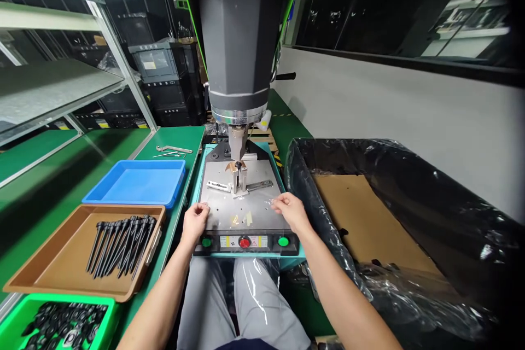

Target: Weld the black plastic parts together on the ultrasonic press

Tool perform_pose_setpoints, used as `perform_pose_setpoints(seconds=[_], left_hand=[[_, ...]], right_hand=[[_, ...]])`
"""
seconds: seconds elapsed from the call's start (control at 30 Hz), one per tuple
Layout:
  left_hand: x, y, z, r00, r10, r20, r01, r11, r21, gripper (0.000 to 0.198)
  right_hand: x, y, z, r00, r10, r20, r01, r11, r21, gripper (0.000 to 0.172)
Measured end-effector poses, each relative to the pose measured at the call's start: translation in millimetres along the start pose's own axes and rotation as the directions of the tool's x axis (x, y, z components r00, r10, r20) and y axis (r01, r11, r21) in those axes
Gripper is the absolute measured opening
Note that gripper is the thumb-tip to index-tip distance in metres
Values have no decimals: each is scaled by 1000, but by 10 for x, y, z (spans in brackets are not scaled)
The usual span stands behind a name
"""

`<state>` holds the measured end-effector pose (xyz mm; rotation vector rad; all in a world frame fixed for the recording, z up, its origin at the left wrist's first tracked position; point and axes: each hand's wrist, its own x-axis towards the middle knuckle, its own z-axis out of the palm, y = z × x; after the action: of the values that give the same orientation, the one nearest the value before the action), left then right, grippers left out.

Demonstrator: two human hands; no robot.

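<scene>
My left hand point(194, 223) and my right hand point(292, 212) are both closed in a pinch at either side of the metal plate point(221, 219). Between them they hold up a clear plastic bag point(255, 290), whose shiny film hangs over the button panel and my lap. Beyond the hands, a metal fixture point(240, 183) stands on the plate with a small black part point(238, 165) at its top. The machine's metal horn point(237, 142) sits just above that part. Below my hands, the panel carries green buttons point(283, 241) and a red button point(244, 241).
At left are an empty-looking blue tray point(135, 181), a brown tray point(53, 262) with several black rod-like parts point(121, 243), and a green bin point(110, 311) of small black parts. Wrenches point(174, 149) lie behind. A box lined with black plastic point(410, 169) stands right, cardboard point(369, 219) inside.
</scene>
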<state>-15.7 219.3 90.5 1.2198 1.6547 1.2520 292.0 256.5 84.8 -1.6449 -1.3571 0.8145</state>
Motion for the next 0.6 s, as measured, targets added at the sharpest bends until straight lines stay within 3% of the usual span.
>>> perform_pose_setpoints(seconds=[0.1, 0.17, 0.37, 0.6], left_hand=[[63, 247, -110, 993, -103, 57, 116, 933, -339, 34], [174, 422, -156, 991, -122, 63, 137, 883, -449, 44], [618, 701, -202, 989, -128, 79, 150, 781, -607, 58], [1015, 822, -140, 983, -181, 35, 169, 806, -568, 36]], right_hand=[[104, -266, -57, 998, 61, 22, -64, 902, 427, 30], [230, -476, -77, 994, 101, 32, -102, 830, 549, 38], [717, -879, -56, 977, 196, 85, -211, 814, 541, 34], [1124, -1058, 4, 975, 185, 126, -224, 845, 486, 26]])
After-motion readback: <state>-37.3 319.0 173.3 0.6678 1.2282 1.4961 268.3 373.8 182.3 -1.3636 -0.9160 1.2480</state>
